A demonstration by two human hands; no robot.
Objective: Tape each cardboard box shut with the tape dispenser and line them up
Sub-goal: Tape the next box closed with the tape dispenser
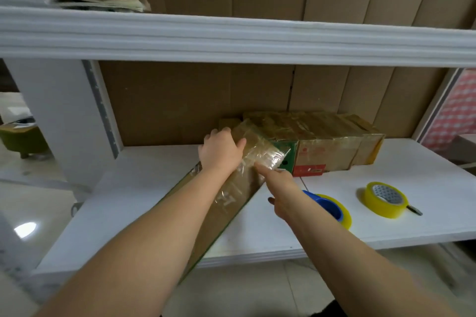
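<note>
A long cardboard box (231, 203) wrapped in clear tape lies at a slant on the white shelf (144, 203), its far end against the row of taped boxes (322, 141) at the back. My left hand (221, 150) grips the far end of the slanted box from above, fingers curled over its top edge. My right hand (279, 189) points an outstretched index finger onto the box's taped side. A yellow tape roll with a blue core (332, 207) lies just right of my right wrist. A second yellow tape roll (385, 199) lies farther right.
An upper white shelf (231, 36) crosses overhead with a stack of papers (103, 2) on it. Brown cardboard panels (195, 100) back the rack. A small dark tool (415, 210) sticks out beside the second roll. The shelf's front edge runs below my forearms.
</note>
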